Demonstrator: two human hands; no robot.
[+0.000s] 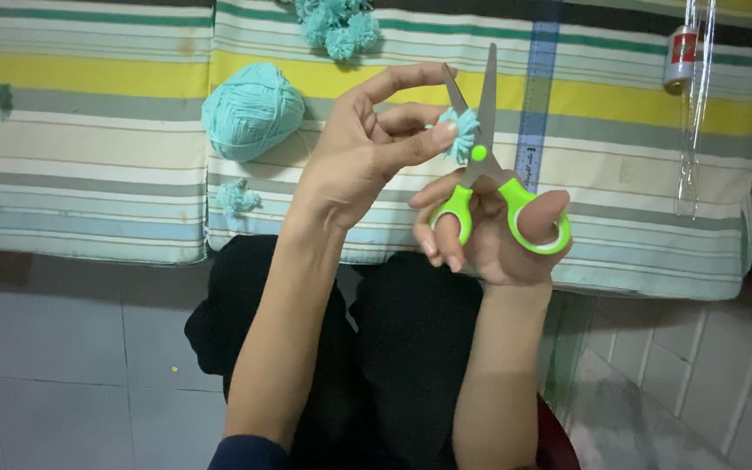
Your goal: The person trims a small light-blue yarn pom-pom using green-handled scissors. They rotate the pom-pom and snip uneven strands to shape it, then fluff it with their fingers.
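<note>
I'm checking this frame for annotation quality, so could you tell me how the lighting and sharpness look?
Head view: soft, even light on the striped cloth, no harsh glare; the floor and dark clothing below are dim. The left hand, pom-pom and green-handled scissors in the right hand are fairly sharp; the yarn ball is slightly soft, and the clear plastic item at right is hard to read.

Fuzzy yarn pompom, glossy plastic-handled metal scissors

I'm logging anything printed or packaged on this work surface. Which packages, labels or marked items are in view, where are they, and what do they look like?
Small cylinder: top right on the striped cloth, red label band, pale ends.
Clear plastic wrapper: right beside it, long, narrow, transparent.
Ruler: behind the scissors, upright strip, blue, with fine markings.
No signs or screens.
</note>
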